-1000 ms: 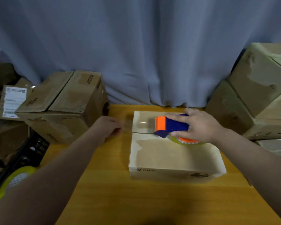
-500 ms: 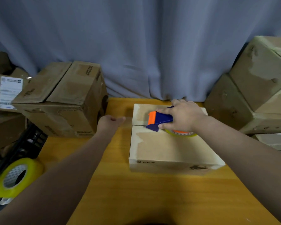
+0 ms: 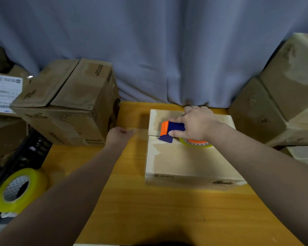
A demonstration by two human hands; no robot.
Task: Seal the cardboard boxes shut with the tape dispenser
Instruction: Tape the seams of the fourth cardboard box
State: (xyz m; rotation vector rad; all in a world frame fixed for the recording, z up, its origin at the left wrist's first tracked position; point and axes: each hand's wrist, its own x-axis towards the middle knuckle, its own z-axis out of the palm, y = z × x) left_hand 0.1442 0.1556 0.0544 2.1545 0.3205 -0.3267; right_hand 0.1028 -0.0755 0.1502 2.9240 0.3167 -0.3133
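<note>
Looking matt and scuffed across the flat brown cardboard box; gleaming smooth on the orange-and-blue plastic tape dispenser; showing filmy along the clear tape strip.

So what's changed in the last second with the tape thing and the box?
The right hand slid the tape dispenser leftward along the seam of the box, toward its left edge, keeping its grip throughout. The left hand stayed beside the box, and the box did not move.
</note>
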